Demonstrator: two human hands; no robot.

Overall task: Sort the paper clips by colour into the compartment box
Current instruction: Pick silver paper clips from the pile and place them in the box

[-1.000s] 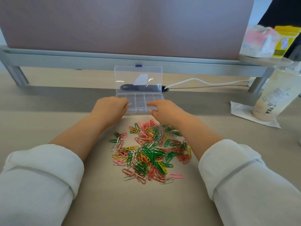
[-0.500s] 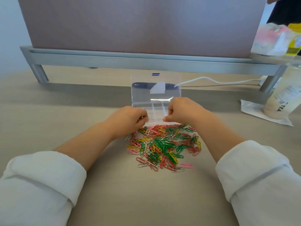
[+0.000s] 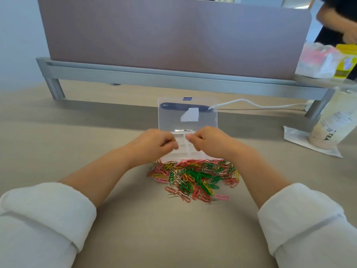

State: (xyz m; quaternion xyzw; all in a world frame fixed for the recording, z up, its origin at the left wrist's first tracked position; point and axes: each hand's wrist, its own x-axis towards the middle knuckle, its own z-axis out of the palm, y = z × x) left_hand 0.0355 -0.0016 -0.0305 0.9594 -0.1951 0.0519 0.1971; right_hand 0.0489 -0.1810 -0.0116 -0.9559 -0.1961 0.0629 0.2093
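Two things flank the work: a tea cup [image 3: 332,122] on a white napkin [image 3: 297,139] stands well off at 3 o'clock of the compartment box [image 3: 185,151]. A white cable [image 3: 251,105] runs in from 2 o'clock to a dark object [image 3: 172,106] lying just behind the box's lid [image 3: 170,120]. A plastic bag [image 3: 316,60] and a yellow pack [image 3: 345,62] sit at 1 o'clock, with another person [image 3: 340,18] beyond.

The beige counter [image 3: 135,229] ends at 12 o'clock in a grey metal rail [image 3: 154,78] carrying a mauve partition [image 3: 173,35].

The clear box lies with its long axis from 9 to 3 o'clock and its lid standing open toward 12. The paper clips [image 3: 195,178], red, green, yellow, pink and silver, lie heaped at its 6 o'clock, touching its near edge.

The left hand [image 3: 154,144] and right hand [image 3: 210,142] are over the tray with fingers curled, and the left covers its 9 o'clock end. Blur hides whether either holds anything.
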